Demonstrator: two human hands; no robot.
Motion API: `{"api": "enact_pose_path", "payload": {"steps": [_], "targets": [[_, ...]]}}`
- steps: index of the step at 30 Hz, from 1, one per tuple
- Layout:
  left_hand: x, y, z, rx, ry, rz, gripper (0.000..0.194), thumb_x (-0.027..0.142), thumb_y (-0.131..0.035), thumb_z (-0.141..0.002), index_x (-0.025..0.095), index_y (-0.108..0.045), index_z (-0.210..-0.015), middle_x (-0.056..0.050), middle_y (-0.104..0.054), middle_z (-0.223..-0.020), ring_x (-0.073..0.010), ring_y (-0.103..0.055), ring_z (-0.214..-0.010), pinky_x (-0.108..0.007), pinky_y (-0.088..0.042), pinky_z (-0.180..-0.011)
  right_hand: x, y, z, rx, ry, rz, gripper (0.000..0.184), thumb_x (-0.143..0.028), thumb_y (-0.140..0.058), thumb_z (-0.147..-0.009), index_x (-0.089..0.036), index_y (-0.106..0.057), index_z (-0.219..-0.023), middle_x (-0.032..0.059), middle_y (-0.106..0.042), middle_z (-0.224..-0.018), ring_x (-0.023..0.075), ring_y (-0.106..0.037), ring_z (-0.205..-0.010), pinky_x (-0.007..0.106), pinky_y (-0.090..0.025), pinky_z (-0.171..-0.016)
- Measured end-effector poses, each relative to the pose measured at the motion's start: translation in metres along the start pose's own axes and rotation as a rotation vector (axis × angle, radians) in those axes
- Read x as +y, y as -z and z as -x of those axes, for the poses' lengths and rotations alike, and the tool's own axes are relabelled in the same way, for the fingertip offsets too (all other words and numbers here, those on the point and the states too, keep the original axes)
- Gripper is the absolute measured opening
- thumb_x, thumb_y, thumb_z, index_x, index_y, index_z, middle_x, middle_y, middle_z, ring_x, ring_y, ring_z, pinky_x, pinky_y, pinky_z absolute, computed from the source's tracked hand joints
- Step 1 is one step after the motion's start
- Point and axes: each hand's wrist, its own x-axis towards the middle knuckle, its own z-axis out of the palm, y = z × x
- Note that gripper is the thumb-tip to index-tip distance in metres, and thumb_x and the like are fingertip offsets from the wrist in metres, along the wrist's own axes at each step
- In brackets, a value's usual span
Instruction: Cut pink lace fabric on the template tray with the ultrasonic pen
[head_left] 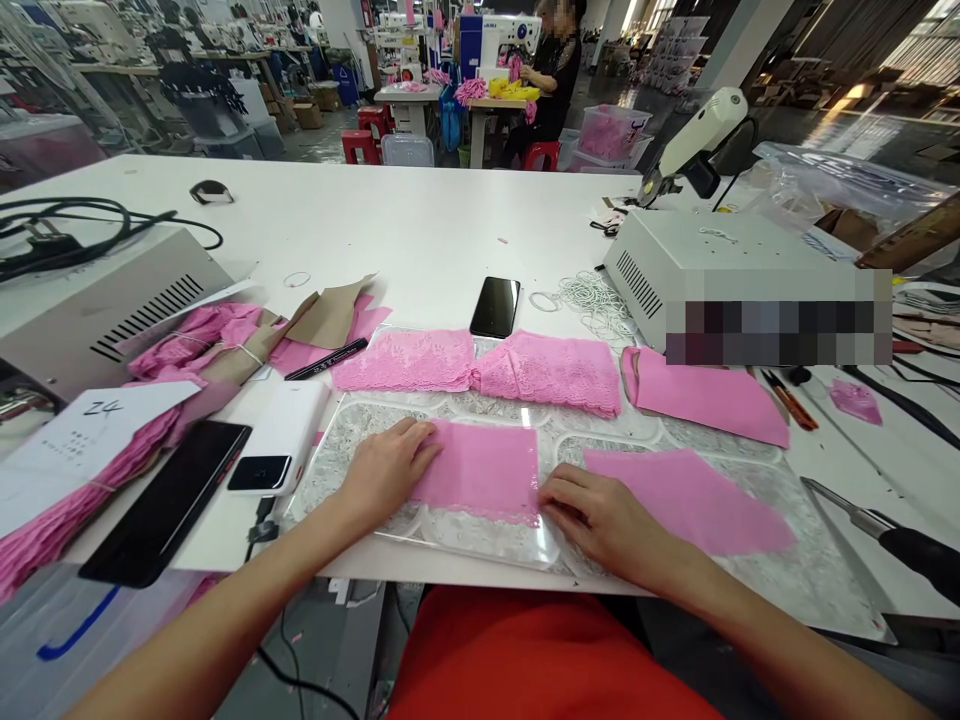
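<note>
A rectangular piece of pink fabric [480, 465] with a scalloped lower edge lies flat on a clear plastic tray [544, 545]. My left hand [386, 470] is closed at its upper left corner, thumb and fingertips together on the cloth. At the right edge, my right hand [592, 510] has its fingers curled together in a pinch on the border. Right of it rests another, slanted pink fabric piece [694, 500]. Behind lie a pink lace piece [412, 360] and a second, folded-looking lace piece [551, 372], side by side.
A black phone [495, 307] sits behind the lace. To the left are a marker [326, 360], a power bank [277, 440], a larger phone [165, 505] and bundled pink fabric [202, 335]. Scissors [885, 525], a stack of pink pieces [709, 393] and a grey machine box [735, 260] stand right.
</note>
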Motion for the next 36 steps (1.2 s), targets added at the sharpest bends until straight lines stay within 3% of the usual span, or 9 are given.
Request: {"api": "enact_pose_path", "payload": {"steps": [15,36], "targets": [[-0.0027,0.0011,-0.0032,-0.002,-0.04,-0.017,0.021,0.029,-0.053,-0.096,0.021,-0.064,-0.112,-0.005,-0.067,-0.112,-0.0226,-0.067,-0.096,-0.032,-0.052,-0.078,-0.003,-0.001,0.0002,-0.008,0.031,0.096,0.018,-0.016,-0.044,-0.094,-0.018,-0.058,-0.083,0.0037,-0.061,-0.079,0.013,-0.057,-0.066,0.024,-0.045,-0.059],[-0.0069,0.0029,-0.0042,0.03,-0.064,0.027,0.022,0.03,-0.053,-0.095,0.021,-0.064,-0.111,-0.005,-0.068,-0.111,-0.0219,-0.067,-0.092,-0.031,-0.051,-0.077,-0.0108,0.0046,-0.003,-0.045,0.012,0.016,0.016,-0.014,-0.045,-0.093,-0.019,-0.054,-0.081,0.0022,-0.059,-0.076,0.0126,-0.053,-0.063,0.023,-0.04,-0.057]]}}
